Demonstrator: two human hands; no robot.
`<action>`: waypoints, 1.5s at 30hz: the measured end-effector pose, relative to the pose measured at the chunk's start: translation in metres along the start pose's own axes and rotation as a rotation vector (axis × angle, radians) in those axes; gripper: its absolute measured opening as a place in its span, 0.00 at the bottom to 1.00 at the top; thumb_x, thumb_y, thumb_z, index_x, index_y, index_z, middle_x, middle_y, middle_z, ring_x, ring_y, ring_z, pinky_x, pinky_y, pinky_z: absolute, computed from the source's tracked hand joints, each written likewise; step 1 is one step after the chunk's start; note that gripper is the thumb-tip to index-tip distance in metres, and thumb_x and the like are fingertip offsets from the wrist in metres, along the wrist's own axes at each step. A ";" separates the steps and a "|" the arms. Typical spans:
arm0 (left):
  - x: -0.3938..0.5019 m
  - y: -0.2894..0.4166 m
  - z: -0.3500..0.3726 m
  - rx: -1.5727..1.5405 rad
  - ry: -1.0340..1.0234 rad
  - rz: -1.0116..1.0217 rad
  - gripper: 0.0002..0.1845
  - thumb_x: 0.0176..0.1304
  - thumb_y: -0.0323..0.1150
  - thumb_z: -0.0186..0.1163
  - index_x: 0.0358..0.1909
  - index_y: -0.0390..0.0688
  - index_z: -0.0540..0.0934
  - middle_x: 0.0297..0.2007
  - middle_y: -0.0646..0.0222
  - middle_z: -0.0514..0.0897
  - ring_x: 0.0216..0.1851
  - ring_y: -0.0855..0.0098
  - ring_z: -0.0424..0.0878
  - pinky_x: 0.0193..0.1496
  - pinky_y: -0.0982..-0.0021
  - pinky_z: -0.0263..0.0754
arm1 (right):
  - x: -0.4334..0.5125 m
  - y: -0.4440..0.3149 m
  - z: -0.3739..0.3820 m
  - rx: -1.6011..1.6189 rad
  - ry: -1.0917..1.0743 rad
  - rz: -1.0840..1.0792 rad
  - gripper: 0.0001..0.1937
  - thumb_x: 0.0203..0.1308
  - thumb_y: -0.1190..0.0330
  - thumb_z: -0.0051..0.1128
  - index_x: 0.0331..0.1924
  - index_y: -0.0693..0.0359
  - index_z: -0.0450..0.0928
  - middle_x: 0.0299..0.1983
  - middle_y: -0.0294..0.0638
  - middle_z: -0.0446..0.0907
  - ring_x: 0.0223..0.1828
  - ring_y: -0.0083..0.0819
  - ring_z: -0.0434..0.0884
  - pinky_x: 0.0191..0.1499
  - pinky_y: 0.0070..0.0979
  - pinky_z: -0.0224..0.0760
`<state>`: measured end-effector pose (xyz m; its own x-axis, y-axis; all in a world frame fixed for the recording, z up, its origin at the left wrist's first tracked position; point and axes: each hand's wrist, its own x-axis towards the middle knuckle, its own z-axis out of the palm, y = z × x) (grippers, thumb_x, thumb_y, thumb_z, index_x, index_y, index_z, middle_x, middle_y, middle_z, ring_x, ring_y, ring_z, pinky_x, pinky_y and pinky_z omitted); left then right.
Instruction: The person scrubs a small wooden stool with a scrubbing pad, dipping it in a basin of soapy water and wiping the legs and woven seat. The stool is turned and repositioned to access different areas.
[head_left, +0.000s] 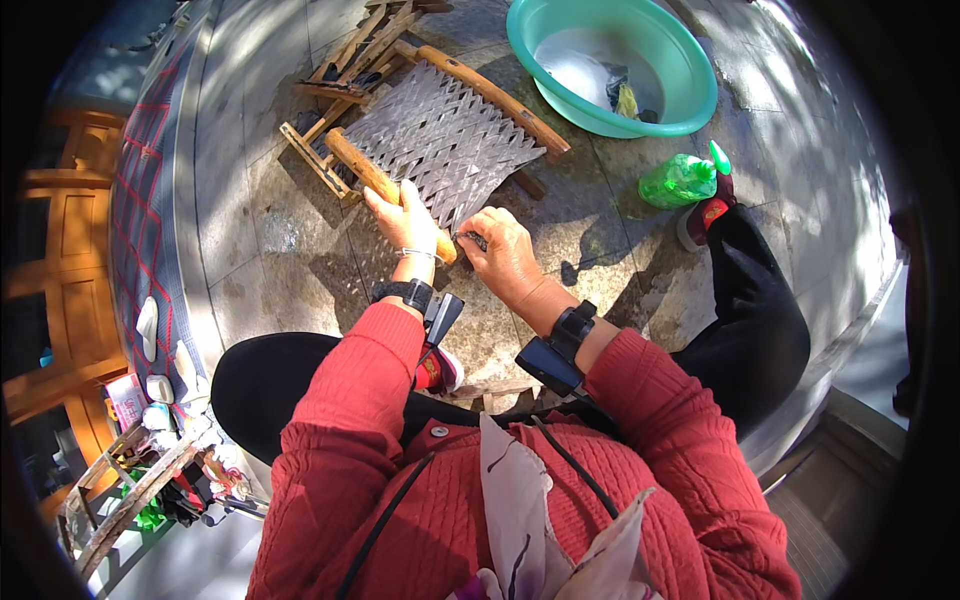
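A small wooden stool or chair part with a woven grey strap seat (442, 135) lies in front of me on the tiled ground. My left hand (407, 221) grips the near wooden rail (360, 163) close to its lower end. In my right hand (500, 244), beside the seat's near corner, the fingers close on a dark grey scouring pad (475, 239), mostly hidden by them. The far wooden rail (495, 94) runs along the other side of the weave.
A green plastic basin (551, 94) with sudsy water and a cloth stands at the upper right. Near my shoe is a green pump bottle (677, 181). Wooden frame pieces (319, 161) lie beyond the seat. A patterned mat (146, 187) and a weathered wooden rack (139, 487) are at left.
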<state>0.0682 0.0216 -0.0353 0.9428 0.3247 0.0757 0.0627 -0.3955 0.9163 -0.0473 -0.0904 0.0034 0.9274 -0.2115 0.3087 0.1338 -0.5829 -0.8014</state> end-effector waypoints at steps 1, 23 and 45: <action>0.000 0.000 0.000 0.052 -0.018 -0.060 0.42 0.65 0.43 0.60 0.72 0.26 0.55 0.59 0.33 0.74 0.59 0.43 0.77 0.63 0.55 0.69 | -0.003 -0.002 0.001 0.029 0.009 0.025 0.07 0.51 0.76 0.67 0.35 0.63 0.80 0.32 0.45 0.79 0.38 0.46 0.81 0.43 0.36 0.74; -0.001 0.001 0.001 -0.033 -0.004 -0.043 0.41 0.65 0.40 0.60 0.70 0.23 0.55 0.61 0.32 0.72 0.62 0.43 0.74 0.67 0.57 0.67 | 0.022 -0.011 -0.017 0.095 0.131 0.198 0.05 0.53 0.76 0.68 0.34 0.64 0.83 0.33 0.44 0.81 0.37 0.38 0.83 0.43 0.29 0.75; -0.001 -0.002 0.001 -0.049 0.030 0.022 0.41 0.65 0.40 0.60 0.71 0.25 0.55 0.61 0.33 0.73 0.61 0.44 0.75 0.65 0.56 0.68 | 0.002 -0.006 -0.008 0.074 0.044 0.291 0.07 0.50 0.79 0.70 0.33 0.63 0.82 0.32 0.42 0.80 0.36 0.37 0.82 0.42 0.30 0.74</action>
<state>0.0671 0.0206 -0.0373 0.9333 0.3427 0.1069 0.0256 -0.3607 0.9323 -0.0488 -0.0941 0.0132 0.9147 -0.3961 0.0807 -0.1092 -0.4343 -0.8941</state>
